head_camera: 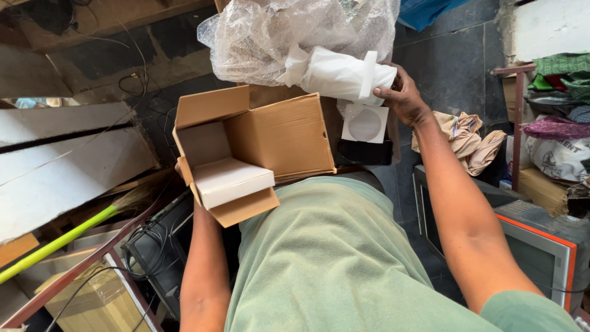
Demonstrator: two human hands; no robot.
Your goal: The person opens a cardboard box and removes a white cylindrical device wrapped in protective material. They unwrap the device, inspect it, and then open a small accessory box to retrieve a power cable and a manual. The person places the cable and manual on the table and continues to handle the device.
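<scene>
Green cloth of the person's shirt [332, 264] filled the bottom of the view, nearest to the camera, and both bare arms went up from it. Only the edge of the left hand [179, 167] showed behind a brown cardboard box [283, 135], so I cannot tell how its fingers were closed; the box seemed to rest on it. This box was held in front of the chest, with its flaps open to the left side. Inside the opening was a smaller white box [232, 180], lying on the lower flap and partly sticking out.

Up on the right, the right hand [402, 95] was closed around one end of a white wrapped bundle [338, 75], with the thumb on its lower side. That bundle lay just above the cardboard box and touched a big sheet of clear bubble wrap [289, 37] behind it. Just under the bundle lay a white square sleeve with a round window [365, 123], beside a black object [365, 152].

On the left stood white boards [61, 160] and a broom with a green handle [58, 241]. On the right, an old television with an orange edge [541, 246] stood on the dark floor [455, 74], near some folded fabrics [562, 80].
</scene>
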